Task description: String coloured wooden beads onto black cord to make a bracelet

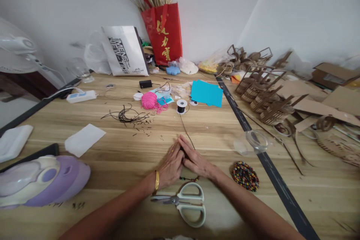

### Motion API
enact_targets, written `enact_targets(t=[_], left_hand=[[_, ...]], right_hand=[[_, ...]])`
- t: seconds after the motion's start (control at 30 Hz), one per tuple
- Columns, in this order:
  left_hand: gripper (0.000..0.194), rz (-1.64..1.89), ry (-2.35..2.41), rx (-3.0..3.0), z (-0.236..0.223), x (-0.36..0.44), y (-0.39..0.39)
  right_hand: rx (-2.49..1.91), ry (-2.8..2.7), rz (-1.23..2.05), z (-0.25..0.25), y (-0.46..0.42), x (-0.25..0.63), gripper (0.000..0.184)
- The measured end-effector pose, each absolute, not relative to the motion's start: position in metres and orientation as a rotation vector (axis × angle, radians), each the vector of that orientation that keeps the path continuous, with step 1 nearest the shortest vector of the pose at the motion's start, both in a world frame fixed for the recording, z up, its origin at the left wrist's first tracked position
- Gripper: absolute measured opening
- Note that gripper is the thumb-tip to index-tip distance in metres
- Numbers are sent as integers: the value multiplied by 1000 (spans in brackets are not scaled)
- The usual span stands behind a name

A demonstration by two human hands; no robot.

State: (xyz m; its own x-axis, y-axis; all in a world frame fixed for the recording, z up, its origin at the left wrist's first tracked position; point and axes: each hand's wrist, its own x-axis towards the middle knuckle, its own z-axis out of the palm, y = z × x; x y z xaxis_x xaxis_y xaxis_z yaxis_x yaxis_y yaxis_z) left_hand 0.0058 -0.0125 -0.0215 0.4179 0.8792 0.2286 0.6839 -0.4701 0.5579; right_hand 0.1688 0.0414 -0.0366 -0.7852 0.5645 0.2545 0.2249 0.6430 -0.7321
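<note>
My left hand [172,163], with a gold bracelet [156,182] at the wrist, meets my right hand [197,161] at the middle of the table. The fingers of both are bent and pinched together around black cord [186,131], and the exact grip is hidden between them. This thin cord runs back to a white spool [181,106] wound with black. Just below the hands shows a short strand of dark, multicoloured beads [189,179], partly covered by them. Scissors [191,204] with pale green handles lie nearest me, blades pointing left.
A coil of colourful beads [244,176] lies right of my right forearm. Cut black cords [126,114], pink yarn [149,100] and blue sheets [206,93] are farther back. On the left stands a purple-and-white appliance [45,182]; small woven baskets [261,97] crowd the right.
</note>
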Motion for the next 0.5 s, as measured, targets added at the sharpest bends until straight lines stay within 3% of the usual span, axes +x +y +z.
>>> enact_targets(t=[0.1, 0.5], left_hand=[[17, 766, 1309, 2190, -20, 5, -11], [13, 948, 1226, 1691, -14, -18, 8]], right_hand=[[-657, -2330, 1050, -31, 42, 169, 67], [-915, -1972, 1271, -40, 53, 163, 56]])
